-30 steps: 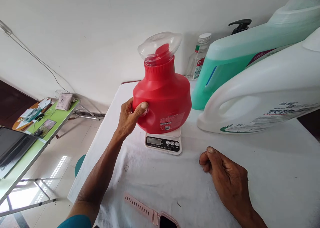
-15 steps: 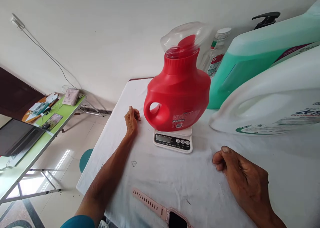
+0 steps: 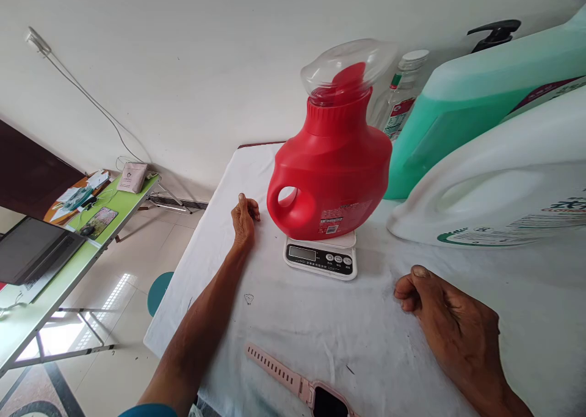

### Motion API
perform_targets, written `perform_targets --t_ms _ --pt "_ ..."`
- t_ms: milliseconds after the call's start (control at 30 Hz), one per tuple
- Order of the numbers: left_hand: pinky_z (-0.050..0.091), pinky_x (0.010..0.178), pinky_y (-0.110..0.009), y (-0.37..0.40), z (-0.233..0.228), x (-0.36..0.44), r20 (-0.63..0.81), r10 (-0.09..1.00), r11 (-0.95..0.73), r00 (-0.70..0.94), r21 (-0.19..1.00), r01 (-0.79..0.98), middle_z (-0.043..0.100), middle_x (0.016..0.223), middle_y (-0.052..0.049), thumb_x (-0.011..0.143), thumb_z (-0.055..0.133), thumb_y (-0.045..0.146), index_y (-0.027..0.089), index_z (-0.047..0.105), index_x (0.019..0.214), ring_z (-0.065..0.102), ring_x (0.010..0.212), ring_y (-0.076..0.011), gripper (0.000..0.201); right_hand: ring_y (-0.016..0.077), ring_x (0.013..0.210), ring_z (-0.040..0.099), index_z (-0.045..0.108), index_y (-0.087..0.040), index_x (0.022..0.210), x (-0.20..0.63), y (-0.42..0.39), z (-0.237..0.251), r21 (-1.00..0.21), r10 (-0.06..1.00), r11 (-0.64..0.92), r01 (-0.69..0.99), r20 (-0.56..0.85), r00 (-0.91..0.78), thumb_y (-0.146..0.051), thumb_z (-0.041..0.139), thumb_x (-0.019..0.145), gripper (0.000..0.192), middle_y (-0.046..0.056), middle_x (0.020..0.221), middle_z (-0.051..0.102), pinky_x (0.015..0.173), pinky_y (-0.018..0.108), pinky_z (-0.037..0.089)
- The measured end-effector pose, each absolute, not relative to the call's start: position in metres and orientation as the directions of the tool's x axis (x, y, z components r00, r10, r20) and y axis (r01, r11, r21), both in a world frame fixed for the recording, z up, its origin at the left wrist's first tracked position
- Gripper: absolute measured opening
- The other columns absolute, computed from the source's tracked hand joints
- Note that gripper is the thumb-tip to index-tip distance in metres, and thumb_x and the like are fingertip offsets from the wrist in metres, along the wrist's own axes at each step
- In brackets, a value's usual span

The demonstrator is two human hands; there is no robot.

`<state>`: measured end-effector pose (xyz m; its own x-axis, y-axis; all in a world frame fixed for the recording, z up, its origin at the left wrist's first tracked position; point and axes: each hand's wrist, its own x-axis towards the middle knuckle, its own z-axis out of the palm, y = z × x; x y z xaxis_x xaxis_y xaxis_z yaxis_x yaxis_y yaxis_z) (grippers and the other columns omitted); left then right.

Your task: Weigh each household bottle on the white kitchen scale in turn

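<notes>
A red plastic jug with a side handle stands upright on a small white kitchen scale. On its neck rests a clear, wide plastic piece with something red showing through. My left hand lies on the white cloth left of the jug, apart from it, its fingers curled and holding nothing that shows. To the right of the scale, my right hand rests loosely closed on the cloth, with nothing visible in it. It touches neither the scale nor the white bottle behind it.
A pink-strapped smartwatch lies near the front edge of the cloth-covered table. Behind the white bottle are a large bottle of green liquid and a clear bottle. A green desk with a laptop stands left.
The whole view has shifted slightly, so everything appears a little farther right. Both hands, the jug and the scale keep their places on the table.
</notes>
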<state>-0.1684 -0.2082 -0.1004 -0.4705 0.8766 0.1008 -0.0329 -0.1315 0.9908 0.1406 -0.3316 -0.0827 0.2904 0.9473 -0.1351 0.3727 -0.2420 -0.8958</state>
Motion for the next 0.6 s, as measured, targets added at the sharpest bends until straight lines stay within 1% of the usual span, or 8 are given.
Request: perform_targets --t_ms 300,367,433,500,567,600 --pt "0.038 0.059 -0.029 -0.208 -0.101 -0.168 0.088 0.878 -0.104 -0.470 0.995 -0.009 0.052 0.060 0.000 0.087 0.048 0.096 0.019 0.059 0.068 0.047 0.054 -0.0120 0.080 0.0199 0.064 0.062 0.063 -0.023 0.064 0.142 -0.330 -0.087 -0.887 0.952 -0.233 0.398 -0.124 0.281 -0.069 0.048 0.097 0.058 0.006 0.069 0.068 0.068 0.033 0.050" --pt "0.041 0.060 -0.029 -0.211 -0.094 -0.165 0.102 0.864 -0.132 -0.494 0.991 -0.025 0.054 0.066 0.000 0.087 0.050 0.095 0.019 0.060 0.074 0.048 0.056 -0.0119 0.078 0.0198 0.065 0.062 0.063 -0.023 0.064 0.142 -0.330 -0.089 -0.889 0.952 -0.231 0.395 -0.122 0.282 -0.070 0.048 0.097 0.058 0.006 0.070 0.068 0.068 0.032 0.050" --pt "0.046 0.065 -0.028 -0.216 -0.079 -0.159 0.167 0.849 -0.207 -0.501 0.978 -0.026 0.059 0.078 -0.002 0.088 0.053 0.092 0.020 0.062 0.086 0.053 0.064 -0.0126 0.073 0.0197 0.064 0.062 0.063 -0.023 0.064 0.143 -0.330 -0.090 -0.891 0.950 -0.235 0.387 -0.126 0.286 -0.070 0.049 0.096 0.058 0.006 0.070 0.067 0.067 0.032 0.050" --pt "0.052 0.076 -0.030 -0.225 -0.056 -0.150 0.276 0.852 -0.308 -0.444 0.951 0.001 0.064 0.093 -0.004 0.089 0.055 0.090 0.021 0.064 0.099 0.061 0.078 -0.0153 0.070 0.0199 0.064 0.062 0.063 -0.023 0.064 0.144 -0.330 -0.092 -0.892 0.948 -0.244 0.379 -0.137 0.288 -0.070 0.051 0.096 0.059 0.006 0.069 0.067 0.066 0.032 0.050" --pt "0.053 0.082 -0.032 -0.235 -0.028 -0.138 0.370 0.878 -0.378 -0.303 0.925 0.034 0.067 0.101 -0.006 0.087 0.057 0.091 0.023 0.067 0.107 0.064 0.091 -0.0193 0.072 0.0203 0.063 0.062 0.064 -0.023 0.064 0.145 -0.330 -0.093 -0.895 0.946 -0.249 0.369 -0.143 0.291 -0.073 0.052 0.096 0.060 0.006 0.068 0.067 0.066 0.032 0.051" --pt "0.052 0.081 -0.031 -0.239 -0.015 -0.133 0.388 0.897 -0.382 -0.214 0.921 0.069 0.067 0.102 -0.006 0.085 0.063 0.090 0.022 0.069 0.105 0.063 0.091 -0.0197 0.071 0.0206 0.063 0.062 0.065 -0.023 0.065 0.145 -0.330 -0.093 -0.899 0.946 -0.246 0.361 -0.142 0.290 -0.074 0.052 0.096 0.061 0.006 0.067 0.067 0.066 0.032 0.051"
